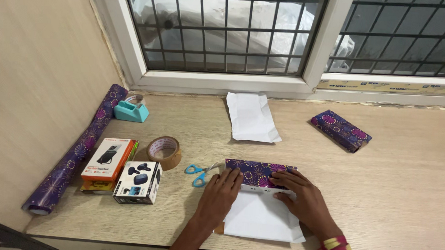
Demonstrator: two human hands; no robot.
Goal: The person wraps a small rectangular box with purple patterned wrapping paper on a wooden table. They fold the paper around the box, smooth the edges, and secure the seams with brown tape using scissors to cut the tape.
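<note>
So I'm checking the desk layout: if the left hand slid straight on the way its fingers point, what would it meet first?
The left hand points up and slightly right, fingertips already on the purple patterned wrapping paper. Beyond that fold, bare desk, then probably the loose white sheet near the window, though depth is unclear.

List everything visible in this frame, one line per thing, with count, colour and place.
Wrapping sheet: 1, purple patterned with white back, front centre, under both hands.
Wrapped box: 1, purple patterned, right rear of table.
Paper roll: 1, purple patterned, along left wall.
White sheet: 1, white, rear centre near window.
Scissors: 1, blue handles, left of the hands.
Brown tape: 1 roll, brown, left of scissors.
Tape dispenser: 1, teal, left rear.
Orange box: 1, orange and white, left, on a stack.
White box: 1, white and black, beside orange box.
Table: 1, light wood.
Window: barred, white frame, behind.
Left hand: flat on sheet.
Right hand: flat on sheet, red-yellow bangles.
</note>
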